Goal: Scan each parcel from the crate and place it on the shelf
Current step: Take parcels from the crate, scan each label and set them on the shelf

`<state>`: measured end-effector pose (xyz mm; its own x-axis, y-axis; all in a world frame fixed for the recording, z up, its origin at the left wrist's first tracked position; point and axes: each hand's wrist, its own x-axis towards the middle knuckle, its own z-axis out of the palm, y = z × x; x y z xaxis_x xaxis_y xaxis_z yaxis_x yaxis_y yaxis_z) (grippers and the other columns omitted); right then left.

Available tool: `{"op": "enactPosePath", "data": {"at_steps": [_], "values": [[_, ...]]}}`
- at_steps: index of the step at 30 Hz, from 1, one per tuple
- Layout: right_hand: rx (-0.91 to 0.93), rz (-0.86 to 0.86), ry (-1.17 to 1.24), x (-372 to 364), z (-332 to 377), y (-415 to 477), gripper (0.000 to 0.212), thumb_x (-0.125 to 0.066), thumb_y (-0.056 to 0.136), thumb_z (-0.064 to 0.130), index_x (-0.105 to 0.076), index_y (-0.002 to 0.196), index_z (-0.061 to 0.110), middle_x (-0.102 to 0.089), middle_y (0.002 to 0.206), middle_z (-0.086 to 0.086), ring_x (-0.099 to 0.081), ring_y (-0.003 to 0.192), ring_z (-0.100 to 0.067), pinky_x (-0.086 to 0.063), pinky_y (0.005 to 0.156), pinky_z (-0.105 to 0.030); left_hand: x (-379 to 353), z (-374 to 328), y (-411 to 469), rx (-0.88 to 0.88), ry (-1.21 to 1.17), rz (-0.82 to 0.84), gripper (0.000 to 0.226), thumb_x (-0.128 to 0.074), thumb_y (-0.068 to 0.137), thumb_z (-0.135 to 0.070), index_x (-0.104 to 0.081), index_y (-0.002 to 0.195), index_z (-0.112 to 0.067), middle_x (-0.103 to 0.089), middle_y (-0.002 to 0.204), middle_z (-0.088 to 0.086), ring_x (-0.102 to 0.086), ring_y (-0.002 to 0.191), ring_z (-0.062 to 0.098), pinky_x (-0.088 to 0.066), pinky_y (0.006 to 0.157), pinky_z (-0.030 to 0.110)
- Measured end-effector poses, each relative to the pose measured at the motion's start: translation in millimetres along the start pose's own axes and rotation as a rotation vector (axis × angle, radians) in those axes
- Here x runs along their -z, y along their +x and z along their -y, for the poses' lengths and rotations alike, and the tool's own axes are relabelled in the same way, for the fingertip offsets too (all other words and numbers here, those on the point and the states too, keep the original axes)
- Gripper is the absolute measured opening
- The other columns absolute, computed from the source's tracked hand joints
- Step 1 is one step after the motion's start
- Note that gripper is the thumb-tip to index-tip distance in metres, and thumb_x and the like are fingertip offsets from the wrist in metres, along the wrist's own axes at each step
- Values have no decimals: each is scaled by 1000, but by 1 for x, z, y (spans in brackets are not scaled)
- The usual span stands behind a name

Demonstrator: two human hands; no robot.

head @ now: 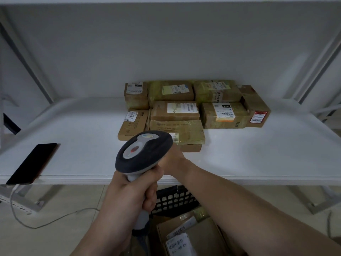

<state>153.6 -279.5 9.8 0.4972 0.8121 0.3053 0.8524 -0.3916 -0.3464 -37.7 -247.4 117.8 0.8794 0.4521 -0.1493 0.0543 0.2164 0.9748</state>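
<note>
1. A white shelf board (258, 159) in a pale metal frame stands against a plain white wall, with beige floor tiles below it.
2. The left hand (132, 191) is wrapped tightly round the grip of a scanner (144, 150). The scanner's dark-rimmed head, with a grey top and a red spot, is raised over the front edge of the shelf board.
3. The right hand (174, 160) reaches across that front edge just right of the scanner head. The scanner hides its fingers, so I cannot tell whether they grip anything. The hand is at the near end of a flat brown parcel (191, 148).
4. A yellow-taped parcel (186, 132) lies on top of the flat brown parcel.
5. Behind and beside these, a cluster of brown parcels (175, 110) sits close-packed on the shelf board and runs back to the wall. Most have white labels facing up, and one at the right end has a red label.
6. Below the shelf, between the forearms, is a black lattice crate (173, 200). It holds more labelled boxes (184, 239).
7. A dark phone (33, 163) lies on the left front corner of the shelf board, overhanging the edge.
8. A grey cable (55, 218) trails across the floor under the phone.
</note>
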Motion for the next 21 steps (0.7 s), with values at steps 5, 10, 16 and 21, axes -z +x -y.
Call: {"op": "enactPosePath", "data": {"at_steps": [5,10,16,21], "values": [[-145,50,-93,17,-24,-35,23,-53,94,29,-55,75,18,-63,72,2,-60,65,-21,-52,62,-35,-6,4,-2,-3,27,24,25,-80,79,-21,-64,74,-3,-42,53,11,-36,41,17,-35,46,31],[-373,12,-138,33,-69,-72,27,-56,95,35,-68,114,21,-69,105,3,-63,97,-20,-52,79,-32,-11,9,-4,8,55,29,23,-70,87,-15,-60,74,1,-44,54,11,-38,43,17,-36,48,32],[-285,168,114,31,-79,-75,62,-66,91,31,-46,150,28,-53,144,1,-49,128,-19,-46,99,-35,-14,8,-1,9,55,14,26,-68,89,-13,-56,74,5,-43,54,13,-37,43,19,-36,49,30],[-323,248,115,33,-71,-51,68,-67,92,35,-37,153,26,-39,151,2,-42,135,-20,-42,104,-35,-15,8,1,-6,65,15,25,-67,91,-12,-58,72,1,-43,55,12,-38,43,19,-36,47,31]]}}
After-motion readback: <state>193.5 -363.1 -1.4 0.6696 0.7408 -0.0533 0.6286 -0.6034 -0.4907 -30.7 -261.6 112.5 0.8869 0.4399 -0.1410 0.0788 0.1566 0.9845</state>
